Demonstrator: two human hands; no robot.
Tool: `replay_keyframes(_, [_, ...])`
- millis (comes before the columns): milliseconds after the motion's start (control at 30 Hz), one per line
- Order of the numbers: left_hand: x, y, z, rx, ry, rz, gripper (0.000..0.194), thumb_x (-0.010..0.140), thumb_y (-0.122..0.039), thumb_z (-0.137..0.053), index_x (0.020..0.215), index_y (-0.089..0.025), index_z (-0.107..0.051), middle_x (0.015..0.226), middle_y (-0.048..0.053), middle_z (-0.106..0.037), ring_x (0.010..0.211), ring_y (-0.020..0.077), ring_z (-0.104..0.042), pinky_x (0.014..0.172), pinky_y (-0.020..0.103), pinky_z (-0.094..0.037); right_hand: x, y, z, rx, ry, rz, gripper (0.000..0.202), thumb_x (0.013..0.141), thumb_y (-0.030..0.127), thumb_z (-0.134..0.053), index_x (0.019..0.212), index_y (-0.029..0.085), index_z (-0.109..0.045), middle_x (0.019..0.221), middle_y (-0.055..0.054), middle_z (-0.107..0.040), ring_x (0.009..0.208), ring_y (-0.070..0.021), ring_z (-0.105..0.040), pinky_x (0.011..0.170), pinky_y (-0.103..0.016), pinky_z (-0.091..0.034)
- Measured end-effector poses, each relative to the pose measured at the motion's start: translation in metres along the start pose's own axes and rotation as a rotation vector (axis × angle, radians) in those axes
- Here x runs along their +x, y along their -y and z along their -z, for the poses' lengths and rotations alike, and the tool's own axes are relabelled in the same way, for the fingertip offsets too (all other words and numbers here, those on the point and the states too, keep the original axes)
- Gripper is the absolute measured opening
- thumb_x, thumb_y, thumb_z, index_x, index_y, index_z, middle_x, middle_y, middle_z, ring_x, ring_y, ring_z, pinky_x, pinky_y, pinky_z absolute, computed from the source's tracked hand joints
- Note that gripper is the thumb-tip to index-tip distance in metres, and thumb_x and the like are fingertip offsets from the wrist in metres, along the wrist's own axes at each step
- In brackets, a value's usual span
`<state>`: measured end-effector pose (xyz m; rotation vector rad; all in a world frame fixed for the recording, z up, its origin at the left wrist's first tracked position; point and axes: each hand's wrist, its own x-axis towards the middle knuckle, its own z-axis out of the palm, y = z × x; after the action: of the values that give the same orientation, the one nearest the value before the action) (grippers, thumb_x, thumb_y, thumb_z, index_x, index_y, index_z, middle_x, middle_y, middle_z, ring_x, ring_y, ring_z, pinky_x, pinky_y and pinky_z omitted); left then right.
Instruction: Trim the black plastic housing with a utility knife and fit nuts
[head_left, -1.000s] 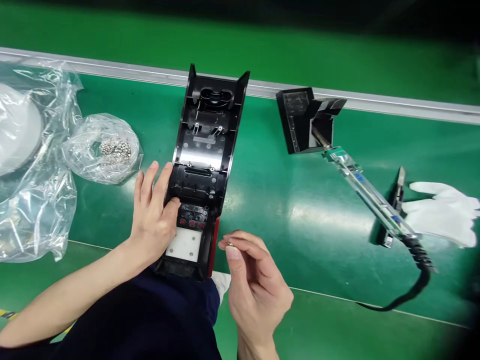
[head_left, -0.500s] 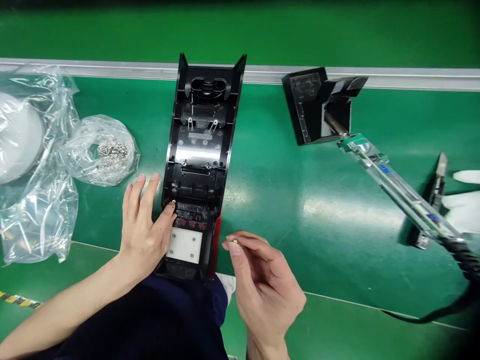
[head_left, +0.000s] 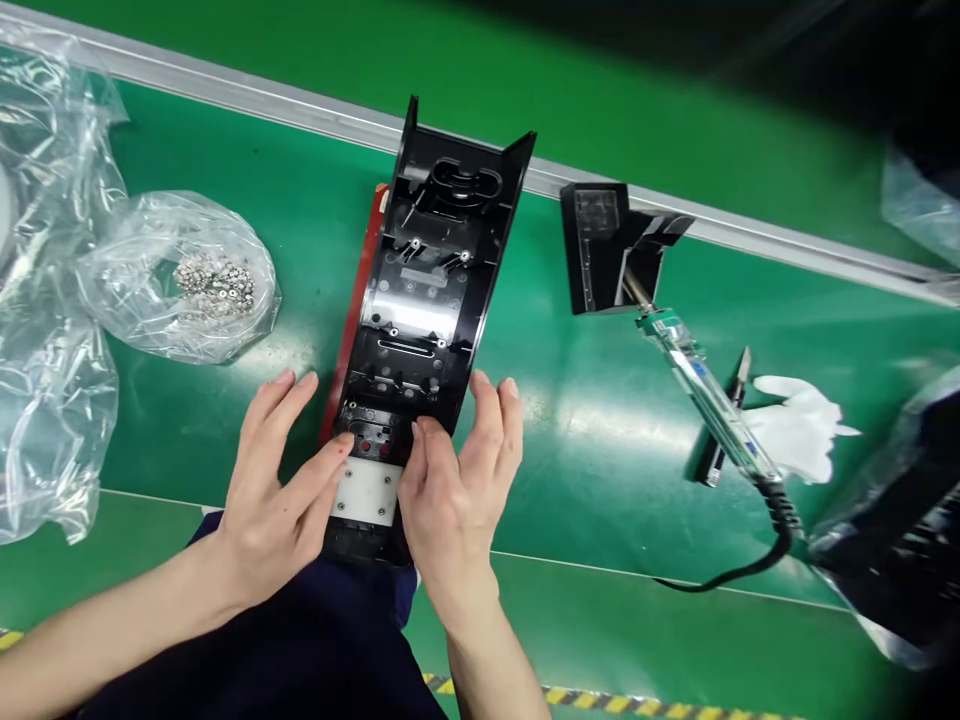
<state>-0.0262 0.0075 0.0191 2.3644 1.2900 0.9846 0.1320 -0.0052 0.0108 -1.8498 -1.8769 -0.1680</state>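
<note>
A long black plastic casing (head_left: 420, 300) lies open side up in front of me. Its near part has a white plate (head_left: 364, 493) with screws in the corners and small red spots above it. My left hand (head_left: 277, 490) has its fingers spread, the index fingertip touching the casing just above the plate. A small metal insert (head_left: 352, 405) sits at the casing's left edge near that finger. My right hand (head_left: 454, 480) pinches thumb and index together at the casing's right edge; the tiny metal insert seen there earlier is hidden by the fingertips.
On the left are a clear bag (head_left: 214, 285) of small metal inserts and a larger clear plastic bag (head_left: 56, 250). To the right, a soldering iron (head_left: 705, 390) rests in its black stand (head_left: 596, 250), beside a utility knife (head_left: 724, 420) and white glove (head_left: 795, 425).
My right hand has moved left from beside the casing onto its right edge. My left index finger has slid down off the left insert. The view has turned, and red shows along the casing's left side.
</note>
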Motion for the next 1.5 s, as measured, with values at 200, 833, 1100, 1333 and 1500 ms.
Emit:
replay_keyframes(200, [-0.009,0.004,0.008,-0.269,-0.063,0.203,0.021,0.078,0.001,-0.059,0.096,-0.009,-0.061,0.134,0.02,-0.046,0.128,0.0344,-0.042,0.102,0.052,-0.043,0.001,0.001,-0.004,-0.033,0.086,-0.017,0.017,0.094,0.009,-0.045,0.087,0.008,-0.061,0.142,-0.019,-0.029,0.134,-0.0373,-0.025,0.102,-0.058,-0.036])
replay_keyframes(833, [-0.018,0.001,0.021,-0.644,0.027,0.612,0.019,0.086,-0.01,-0.056,0.103,-0.018,-0.063,0.13,0.006,-0.052,0.122,0.0127,-0.051,0.102,0.014,-0.042,-0.012,-0.001,0.004,0.087,0.058,-0.003,0.014,0.092,0.005,-0.049,0.102,0.007,-0.06,0.138,-0.022,-0.034,0.13,-0.0398,-0.032,0.1,-0.061,-0.037])
replay_keyframes(1100, [-0.007,-0.007,0.035,-1.41,-0.114,1.105,0.007,0.082,-0.015,-0.063,0.078,-0.018,-0.068,0.109,0.004,-0.061,0.109,0.0161,-0.058,0.094,0.027,-0.053,-0.012,0.014,0.033,0.374,-0.247,-0.056,0.021,0.081,-0.007,-0.059,0.094,0.009,-0.059,0.103,-0.012,-0.057,0.103,-0.0259,-0.055,0.087,-0.045,-0.051])
replay_keyframes(1333, [-0.002,-0.012,0.039,-1.894,-0.083,1.288,0.003,0.076,-0.011,-0.067,0.074,-0.012,-0.067,0.093,0.002,-0.06,0.088,0.012,-0.06,0.081,0.022,-0.054,-0.011,0.05,0.031,0.881,-0.018,-0.044,0.019,0.087,-0.003,-0.053,0.099,0.011,-0.059,0.094,-0.009,-0.056,0.083,-0.0152,-0.057,0.071,-0.031,-0.053])
replay_keyframes(1500, [-0.007,-0.02,0.041,-1.849,-0.021,1.282,0.002,0.074,-0.012,-0.07,0.073,-0.012,-0.068,0.093,0.001,-0.056,0.082,0.0084,-0.058,0.08,0.018,-0.051,-0.013,0.061,0.028,0.855,0.001,0.001,0.018,0.086,-0.002,-0.054,0.101,0.008,-0.06,0.09,-0.009,-0.055,0.081,-0.0156,-0.053,0.067,-0.031,-0.049])
